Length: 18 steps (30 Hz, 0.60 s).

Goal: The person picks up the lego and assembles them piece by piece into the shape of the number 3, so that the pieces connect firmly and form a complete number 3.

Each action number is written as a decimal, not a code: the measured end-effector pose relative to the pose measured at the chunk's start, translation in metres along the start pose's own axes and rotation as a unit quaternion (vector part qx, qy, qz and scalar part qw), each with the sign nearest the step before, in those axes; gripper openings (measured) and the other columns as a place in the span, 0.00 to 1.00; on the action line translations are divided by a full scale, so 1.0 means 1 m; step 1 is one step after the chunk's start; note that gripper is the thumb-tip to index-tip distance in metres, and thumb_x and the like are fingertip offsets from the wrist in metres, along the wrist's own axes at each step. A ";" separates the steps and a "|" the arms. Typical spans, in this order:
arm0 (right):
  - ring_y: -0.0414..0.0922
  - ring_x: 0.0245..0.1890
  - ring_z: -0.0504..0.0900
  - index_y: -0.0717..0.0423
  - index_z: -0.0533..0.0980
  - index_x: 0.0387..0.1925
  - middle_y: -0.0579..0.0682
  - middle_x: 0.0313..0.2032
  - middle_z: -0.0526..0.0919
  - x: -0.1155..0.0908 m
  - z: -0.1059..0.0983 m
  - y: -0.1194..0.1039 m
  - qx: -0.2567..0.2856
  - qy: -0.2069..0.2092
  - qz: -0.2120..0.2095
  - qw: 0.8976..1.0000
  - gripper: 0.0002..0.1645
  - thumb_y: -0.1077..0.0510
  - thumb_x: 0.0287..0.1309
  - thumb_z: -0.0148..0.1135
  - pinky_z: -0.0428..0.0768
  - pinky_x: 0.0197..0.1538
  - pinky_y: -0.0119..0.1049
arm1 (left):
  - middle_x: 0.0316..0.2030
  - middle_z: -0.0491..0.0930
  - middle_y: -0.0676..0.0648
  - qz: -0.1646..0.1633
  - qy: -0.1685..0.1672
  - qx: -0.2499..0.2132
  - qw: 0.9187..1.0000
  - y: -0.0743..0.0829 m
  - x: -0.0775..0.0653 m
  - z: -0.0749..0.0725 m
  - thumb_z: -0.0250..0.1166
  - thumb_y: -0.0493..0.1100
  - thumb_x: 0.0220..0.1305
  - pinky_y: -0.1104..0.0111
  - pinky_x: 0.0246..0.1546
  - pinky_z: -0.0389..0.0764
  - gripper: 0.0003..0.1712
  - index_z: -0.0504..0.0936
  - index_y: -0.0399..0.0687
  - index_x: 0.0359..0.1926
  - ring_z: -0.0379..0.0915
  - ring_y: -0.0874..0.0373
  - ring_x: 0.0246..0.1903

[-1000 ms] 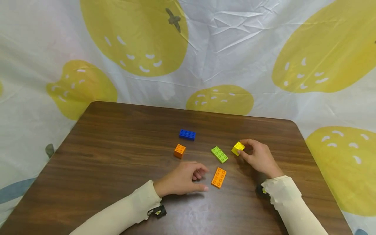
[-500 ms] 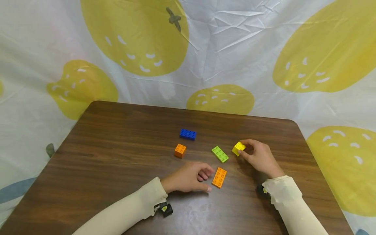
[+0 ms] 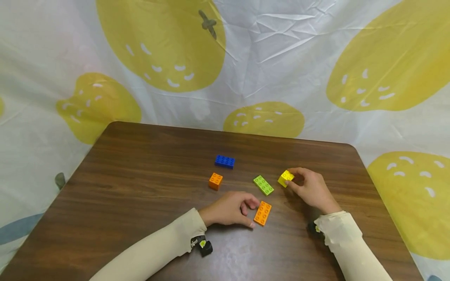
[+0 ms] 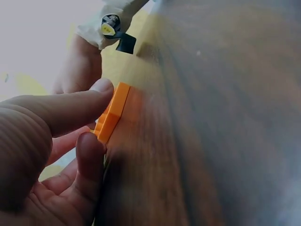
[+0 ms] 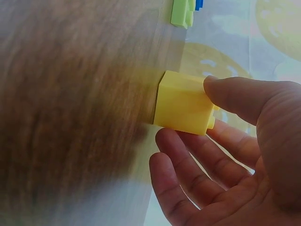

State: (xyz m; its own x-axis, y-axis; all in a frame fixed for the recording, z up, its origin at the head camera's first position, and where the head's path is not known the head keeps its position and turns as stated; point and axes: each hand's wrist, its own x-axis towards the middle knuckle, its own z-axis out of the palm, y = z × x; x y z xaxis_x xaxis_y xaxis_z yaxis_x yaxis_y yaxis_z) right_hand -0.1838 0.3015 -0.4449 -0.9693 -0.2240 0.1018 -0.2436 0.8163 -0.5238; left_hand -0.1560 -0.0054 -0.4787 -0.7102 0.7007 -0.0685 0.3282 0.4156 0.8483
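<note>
A yellow two-by-two toy brick (image 3: 285, 178) stands on the table at the right. My right hand (image 3: 313, 191) pinches it between thumb (image 5: 230, 94) and fingers, studs facing up. Left of centre, my left hand (image 3: 230, 208) is beside a flat orange two-by-four brick (image 3: 262, 213). Its thumb and bent fingers are spread at the brick's left side. In the left wrist view the thumb and a fingertip overlap the orange brick (image 4: 114, 111), but whether they touch it I cannot tell.
A flat lime-green brick (image 3: 263, 185) lies between the hands. Farther left are a taller orange two-by-two brick (image 3: 215, 181) and a flat blue brick (image 3: 225, 161). The brown wooden table (image 3: 140, 168) ends at a fruit-print cloth (image 3: 274, 66) behind.
My left hand has moved right, closing the gap to the flat orange brick. The right hand stays in place on the yellow brick, and the bricks have not moved.
</note>
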 end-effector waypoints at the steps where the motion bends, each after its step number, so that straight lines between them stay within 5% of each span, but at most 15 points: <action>1: 0.52 0.43 0.88 0.63 0.80 0.61 0.59 0.48 0.89 0.000 0.000 0.000 0.000 0.000 -0.001 1.000 0.26 0.57 0.66 0.73 0.86 0.49 0.50 | 0.47 0.85 0.56 0.003 -0.001 0.007 1.000 0.000 0.001 0.000 0.85 0.47 0.53 0.76 0.40 0.79 0.31 0.86 0.53 0.58 0.76 0.70 0.32; 8: 0.52 0.43 0.89 0.63 0.80 0.61 0.59 0.48 0.89 -0.003 -0.001 0.000 0.003 0.003 0.000 1.000 0.26 0.58 0.65 0.73 0.86 0.49 0.52 | 0.43 0.83 0.56 0.033 0.008 0.066 0.997 0.000 0.007 0.006 0.85 0.49 0.53 0.78 0.32 0.74 0.31 0.87 0.54 0.59 0.69 0.72 0.27; 18: 0.53 0.44 0.90 0.62 0.80 0.62 0.59 0.49 0.89 -0.011 -0.003 -0.007 0.034 0.013 -0.016 0.999 0.26 0.59 0.66 0.72 0.89 0.47 0.49 | 0.42 0.82 0.55 0.034 0.015 0.083 0.996 0.002 0.007 0.006 0.81 0.44 0.59 0.79 0.29 0.71 0.24 0.89 0.56 0.57 0.67 0.71 0.25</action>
State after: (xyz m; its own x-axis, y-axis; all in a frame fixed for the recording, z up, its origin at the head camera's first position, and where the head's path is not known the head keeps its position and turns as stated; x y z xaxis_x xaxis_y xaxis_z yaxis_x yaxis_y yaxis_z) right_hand -0.1711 0.3001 -0.4397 -0.9620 -0.2338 0.1406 -0.2716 0.7709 -0.5762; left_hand -0.1572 0.0037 -0.4805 -0.7002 0.7140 0.0032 0.4730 0.4605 0.7511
